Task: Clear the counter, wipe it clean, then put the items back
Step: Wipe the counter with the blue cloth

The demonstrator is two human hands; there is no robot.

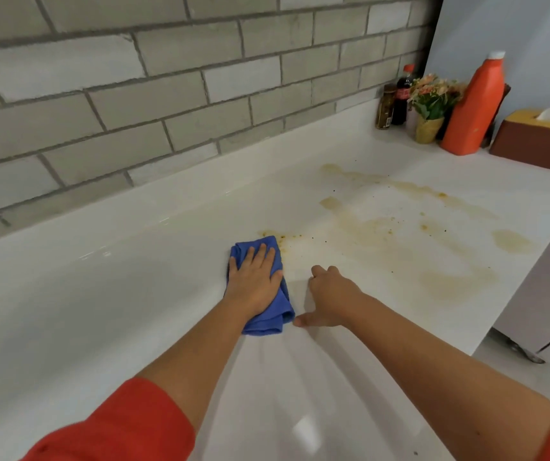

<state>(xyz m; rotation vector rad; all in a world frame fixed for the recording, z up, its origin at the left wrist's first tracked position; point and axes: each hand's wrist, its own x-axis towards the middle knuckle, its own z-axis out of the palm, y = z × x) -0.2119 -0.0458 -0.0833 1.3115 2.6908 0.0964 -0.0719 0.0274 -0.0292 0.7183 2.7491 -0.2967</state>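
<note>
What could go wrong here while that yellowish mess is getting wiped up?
The blue cloth under the left hand is small next to the wide yellowish stains; it may smear them rather than lift them. Wide strokes to the right could reach the orange bottle and flower pot standing at the far end of the counter and knock them.

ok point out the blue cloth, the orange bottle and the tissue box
blue cloth (273, 319), head view, uncovered lower fold
orange bottle (473, 108), head view, middle of its body
tissue box (533, 144), head view, brown front wall
</note>
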